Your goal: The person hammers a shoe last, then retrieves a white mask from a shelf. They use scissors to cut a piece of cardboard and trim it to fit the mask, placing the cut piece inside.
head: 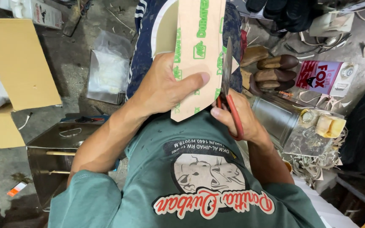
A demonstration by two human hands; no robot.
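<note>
- Head view: the left hand (161, 86) grips a tan sheet with green print (197, 55), thumb pressed across its face, over the lap.
- The right hand (237, 116) is closed around red-handled scissors (229, 84), whose blades stand at the sheet's right edge.
- A metal tin (279, 120) and wooden shoe forms (275, 69) lie just right of the hands.

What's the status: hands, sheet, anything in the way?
Left hand grips tan sheet, thumb on top. Right hand holds red-handled scissors, blades at sheet's right edge. Nothing blocking the blades.
</note>
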